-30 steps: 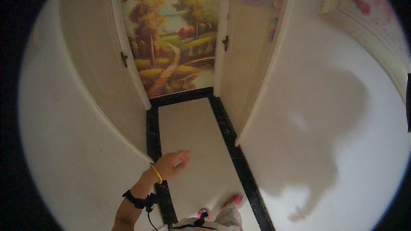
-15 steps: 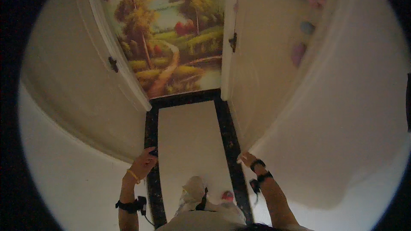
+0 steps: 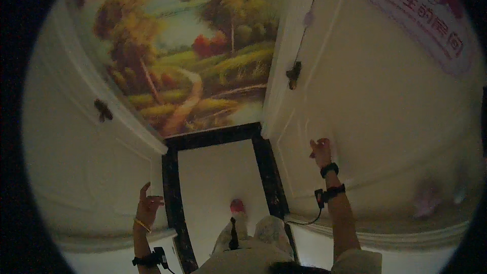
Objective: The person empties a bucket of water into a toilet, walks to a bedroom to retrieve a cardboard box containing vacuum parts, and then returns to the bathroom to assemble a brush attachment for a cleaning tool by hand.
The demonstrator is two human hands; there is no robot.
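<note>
My left hand is raised low in front of the left white door, its fingers spread and nothing in it. A yellow band circles that wrist, and a black strap with a small device sits on the forearm. On the other side, my right hand is held out before the right white door. Its fingers are loosely bent with a gap to the thumb, and I see no object in them. Two black straps and a cabled device are on that arm. The right door handle is beyond this hand, apart from it.
Ahead, a landscape mural closes the passage. A dark handle sits on the left door. Black stone borders edge the pale floor. A pink sign hangs on the right door. My red-tipped foot shows below.
I have moved forward between the two doors, and the mural looks larger. My right hand has risen and moved forward; my left hand has shifted left with its fingers spread.
</note>
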